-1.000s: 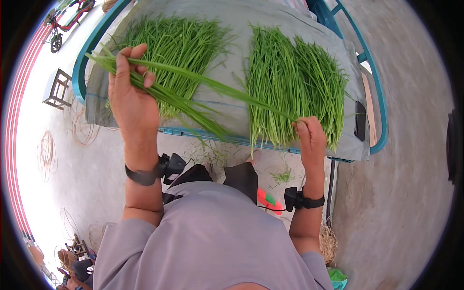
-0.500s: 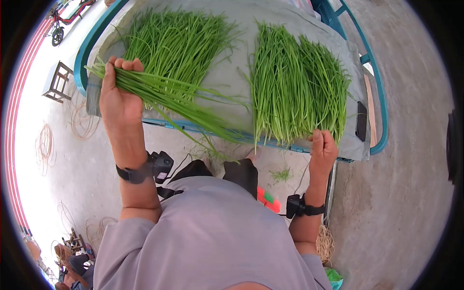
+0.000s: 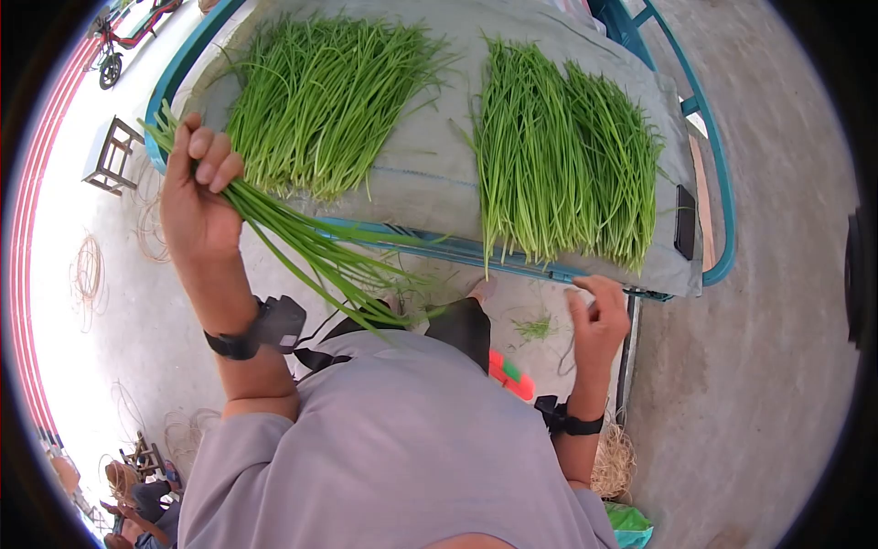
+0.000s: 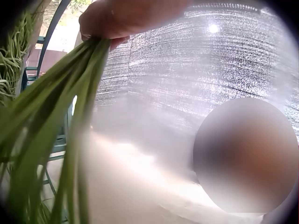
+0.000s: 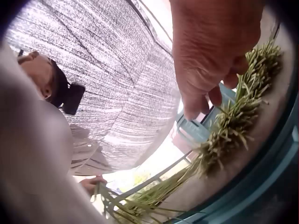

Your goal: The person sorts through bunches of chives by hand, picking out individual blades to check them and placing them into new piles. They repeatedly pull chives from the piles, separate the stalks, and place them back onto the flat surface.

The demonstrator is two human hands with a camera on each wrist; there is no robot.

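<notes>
1. Since half a second ago, the right hand [image 3: 599,320] has dropped from the stem ends to just short of the grey sheet's [image 3: 444,137] near edge; its thumb and forefinger now stand apart, holding nothing.
2. Near the sheet's left near corner, the left hand [image 3: 203,197] has shifted outward, fingers curled round one bunch of green stalks [image 3: 306,247]. These slim, flat stalks slant down past the sheet's near edge, their loose ends fanning open.
3. On the sheet lie three piles of similar stalks: a left pile [image 3: 329,105], a middle pile [image 3: 523,151] and a right pile [image 3: 617,165]. The latter two touch; a wide bare strip of sheet parts them from the left one.
4. Along the sheet's right edge lies one flat black rectangular object [image 3: 683,222], well inside a curved blue-green rail [image 3: 721,197].
5. Beyond the sheet's left edge, on pale floor, stands one stool [image 3: 101,146].
</notes>
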